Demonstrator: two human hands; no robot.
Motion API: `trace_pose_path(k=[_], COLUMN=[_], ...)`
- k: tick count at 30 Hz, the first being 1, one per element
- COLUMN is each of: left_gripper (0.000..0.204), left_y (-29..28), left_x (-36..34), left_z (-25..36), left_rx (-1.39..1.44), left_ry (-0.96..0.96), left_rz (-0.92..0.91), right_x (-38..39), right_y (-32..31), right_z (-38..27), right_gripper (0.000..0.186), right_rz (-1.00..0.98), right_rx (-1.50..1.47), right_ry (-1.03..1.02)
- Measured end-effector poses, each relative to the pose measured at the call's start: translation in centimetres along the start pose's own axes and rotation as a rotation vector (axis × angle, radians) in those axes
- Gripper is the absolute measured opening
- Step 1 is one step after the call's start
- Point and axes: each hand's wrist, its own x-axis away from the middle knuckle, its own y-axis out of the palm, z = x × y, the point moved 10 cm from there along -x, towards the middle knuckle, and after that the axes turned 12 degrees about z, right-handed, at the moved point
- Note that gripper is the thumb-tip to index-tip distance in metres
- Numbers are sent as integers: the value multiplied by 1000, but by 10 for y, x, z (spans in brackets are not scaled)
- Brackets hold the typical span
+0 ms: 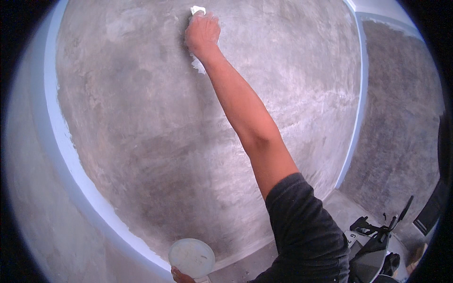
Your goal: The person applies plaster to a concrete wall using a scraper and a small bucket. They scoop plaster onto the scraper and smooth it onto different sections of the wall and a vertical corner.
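Observation:
My right arm stretches up across a grey plastered wall (155,118). High on that wall, my right hand (203,35) is closed around a white object (198,9); only its end shows past the fingers, so its kind is hidden. Just below the hand, a wet white smear (198,65) marks the plaster. At the lower edge, my left hand (181,275) grips a pale round lid-like disc (191,257) by its near rim. Faint marks show on the disc's face. Most of the left hand is out of the picture.
Pale blue-white painted bands (73,151) run down the wall's left and right edges. Another dark grey wall panel (396,104) stands at the right. A parked motorbike (373,250) with black handlebars is at the lower right, near a dark framed panel (432,207).

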Motion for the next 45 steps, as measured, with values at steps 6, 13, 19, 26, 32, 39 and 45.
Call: trace_pose_path(k=[6,13,19,26,32,39,45], left_gripper=[50,48,46,45,42,46,49], left_y=[-2,-1,0,-17,-19,-27,-26], left_x=[-1,0,4,20,27,21,7], left_z=[0,0,-10,-17,-36,-62,-15], left_rx=[-55,-125,-177,-210,-328,-841,-2], left_ry=[77,152,266,612,738,378,-1], left_rz=[5,10,-13,-50,-61,-11,150], right_x=[-17,-35,-42,-66,-90,-87,-52], right_y=[-1,1,32,33,12,27,23], right_z=[-10,-3,7,4,28,38,45], right_gripper=[29,26,21,19,27,30,30], right_rz=[60,-38,95,-8,-3,-39,-34], right_rx=[-6,54,3,-95,-187,-188,-210], right_ry=[-80,-61,-188,-161,-247,-443,-447])
